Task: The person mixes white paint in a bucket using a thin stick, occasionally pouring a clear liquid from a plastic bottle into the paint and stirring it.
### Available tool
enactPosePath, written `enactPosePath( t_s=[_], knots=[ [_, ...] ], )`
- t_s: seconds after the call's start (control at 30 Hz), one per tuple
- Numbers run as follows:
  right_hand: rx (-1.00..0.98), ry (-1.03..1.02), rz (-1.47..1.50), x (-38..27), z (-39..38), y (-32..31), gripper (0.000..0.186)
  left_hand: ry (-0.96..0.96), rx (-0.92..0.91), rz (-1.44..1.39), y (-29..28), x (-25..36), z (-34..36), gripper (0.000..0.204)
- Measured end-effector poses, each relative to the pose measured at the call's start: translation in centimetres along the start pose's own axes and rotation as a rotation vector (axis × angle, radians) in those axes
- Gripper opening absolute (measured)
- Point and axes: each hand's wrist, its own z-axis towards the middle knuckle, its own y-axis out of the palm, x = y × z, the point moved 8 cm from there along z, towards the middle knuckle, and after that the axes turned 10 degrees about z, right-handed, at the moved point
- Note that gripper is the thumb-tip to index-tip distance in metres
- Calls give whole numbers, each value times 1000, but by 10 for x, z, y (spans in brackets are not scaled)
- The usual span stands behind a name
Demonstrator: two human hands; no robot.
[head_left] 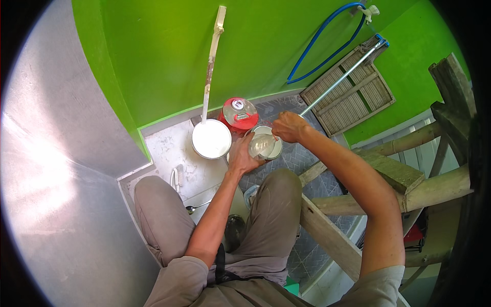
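Clear container (pixel 262 147) inside curled left fingers (pixel 248 140), right hand (pixel 288 127) beside it

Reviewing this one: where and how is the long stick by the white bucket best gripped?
Probably mid-length on the stick, from the front, palm toward the green wall. It stands nearly upright and looks slim enough to wrap fingers round, and that stretch is clear of the bucket and its white contents. Whether its foot is inside the bucket isn't clear.

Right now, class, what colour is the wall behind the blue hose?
The wall is bright green; the head view shows it best.
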Motion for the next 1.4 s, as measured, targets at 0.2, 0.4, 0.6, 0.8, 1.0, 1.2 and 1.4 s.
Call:
enactPosePath(
  t_s=[0.2, 0.4, 0.6, 0.8, 1.0, 1.2, 1.4],
  knots=[
    [13, 3, 48, 8, -2, 3, 23, -26, 6, 19, -3, -3, -3, 100],
    [67, -42, 108, 26, -2, 22, 18, -55, -10, 14, 1, -14, -5, 97],
    [92, 23, 274, 45, -2, 40, 14, -76, -22, -19, 5, -19, -6, 93],
    [82, 92, 314, 53, 10, 72, 13, 4, 35, -40, 2, -21, -9, 100],
    [55, 167, 465, 44, 50, 137, 19, -65, 42, -64, -14, -23, -33, 101],
    [-65, 240, 597, 15, 96, 211, 26, -50, -5, -24, -4, -47, -69, 101],
    [-138, 259, 663, -12, 133, 236, 27, -106, -25, -59, 5, -72, -89, 101]
  ],
)
